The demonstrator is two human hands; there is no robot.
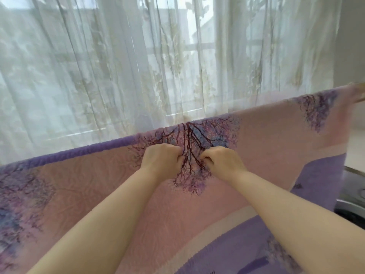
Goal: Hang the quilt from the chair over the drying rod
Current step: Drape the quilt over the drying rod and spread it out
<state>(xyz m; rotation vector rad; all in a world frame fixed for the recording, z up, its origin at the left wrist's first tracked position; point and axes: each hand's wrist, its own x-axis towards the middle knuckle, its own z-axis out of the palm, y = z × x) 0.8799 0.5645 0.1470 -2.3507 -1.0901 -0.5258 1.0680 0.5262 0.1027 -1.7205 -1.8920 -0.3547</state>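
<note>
A pink and purple quilt [276, 139] with a dark tree print is draped over the drying rod, its fold running from lower left up to upper right. Only the rod's end [360, 96] shows, at the right edge. My left hand [161, 160] and my right hand [221, 162] are side by side just below the fold, near the middle. Each is closed on a pinch of the quilt's cloth at the tree trunk print. The quilt's near side hangs down toward me and covers everything beneath it.
Sheer white curtains [138, 66] with a leaf pattern hang over a window right behind the rod. A dark grey object [353, 196] sits low at the right edge. The chair is out of view.
</note>
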